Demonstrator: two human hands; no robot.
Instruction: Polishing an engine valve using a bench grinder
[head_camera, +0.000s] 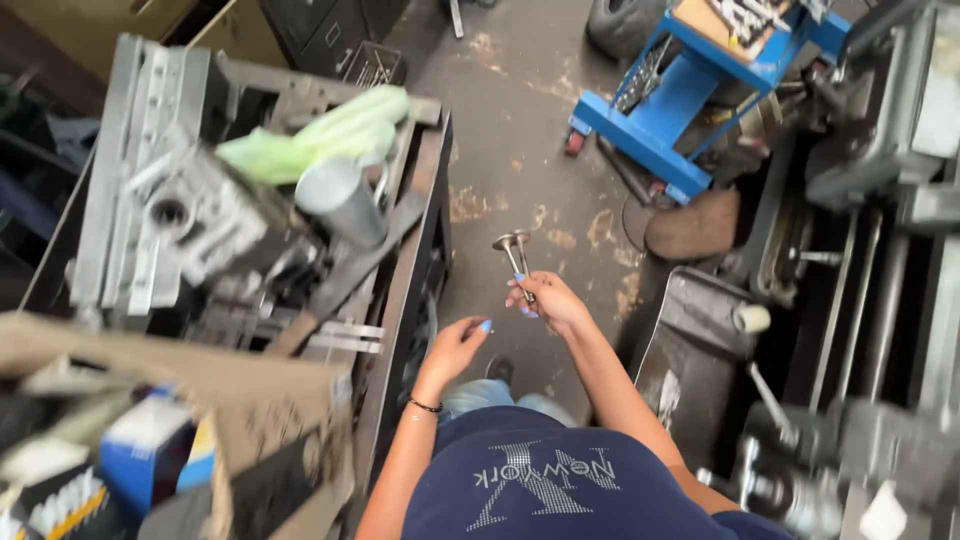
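**Fingers closed on two valve stems, carried between bench and machine**

Fingers (530, 300) of our right hand (548, 303) are wrapped round the stems of what look like two engine valves (514, 252), heads up, held in the air over the stained concrete floor (510, 120). Our left hand (455, 345) hangs loosely curled and holds nothing, just beside the edge of the steel workbench (405, 300). We judge the step in hand to be carrying the valves; the next move calls for a firm grip, since both stems sit in one fist. The lower stems are hidden in the hand. The machine (880, 300) on the right is cut off, and the metal castings (190, 215) on the bench are blurred.
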